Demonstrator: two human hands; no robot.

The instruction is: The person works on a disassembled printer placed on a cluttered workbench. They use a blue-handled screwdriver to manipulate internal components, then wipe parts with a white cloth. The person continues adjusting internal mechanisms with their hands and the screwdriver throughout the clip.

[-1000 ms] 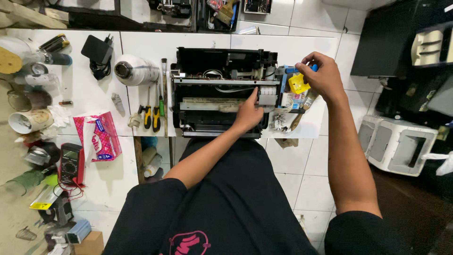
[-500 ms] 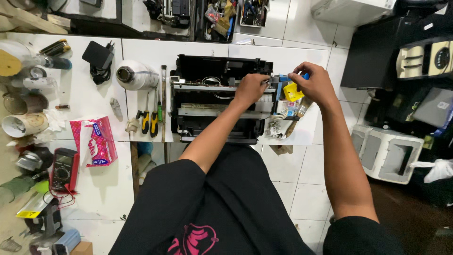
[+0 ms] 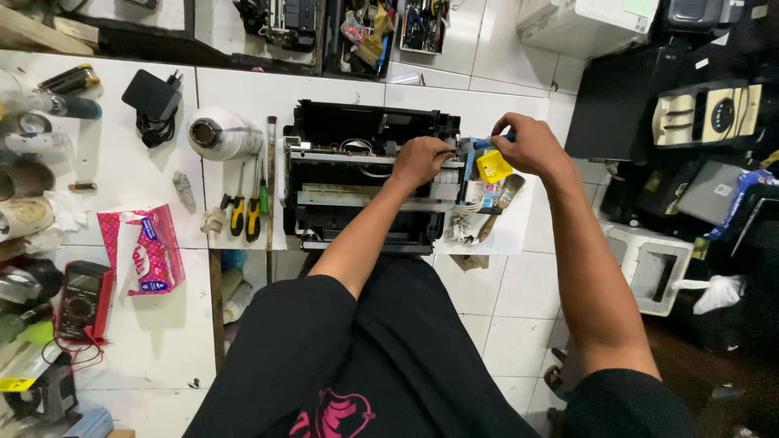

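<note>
- The opened printer [image 3: 365, 182] lay on a white tiled surface [image 3: 243, 97], straight ahead of the person, with its black casing stripped and the metal rails and wiring exposed.
- The left hand [image 3: 422, 158] rested on the right end of the printer's upper rail, fingers curled down onto the mechanism; whether they gripped a part could not be determined.
- The right hand [image 3: 531, 146] was positioned just beside the printer's right edge, fingers pinched closed on a small blue part [image 3: 485, 143] at the top of the ink cartridge block [image 3: 480, 182].
- A yellow piece [image 3: 493, 167] sat directly below the right hand, touching the cartridge block.
- A paintbrush [image 3: 501, 203] lay tilted against the block's right side, bristles uppermost.
- The contact point under each hand was hidden by the fingers themselves.
- Left of the printer lay screwdrivers [image 3: 246, 212] with yellow, green and black handles, side by side.
- A white roll [image 3: 223, 134] lay above the screwdrivers, and a black power adapter [image 3: 152, 99] lay further left.
- A pink tissue pack [image 3: 142, 247] and a red multimeter [image 3: 83, 298] lay well apart from the printer, near the left edge.
- Other machines [image 3: 706, 113] stood on the floor to the right, partly cut off by the frame edge.
</note>
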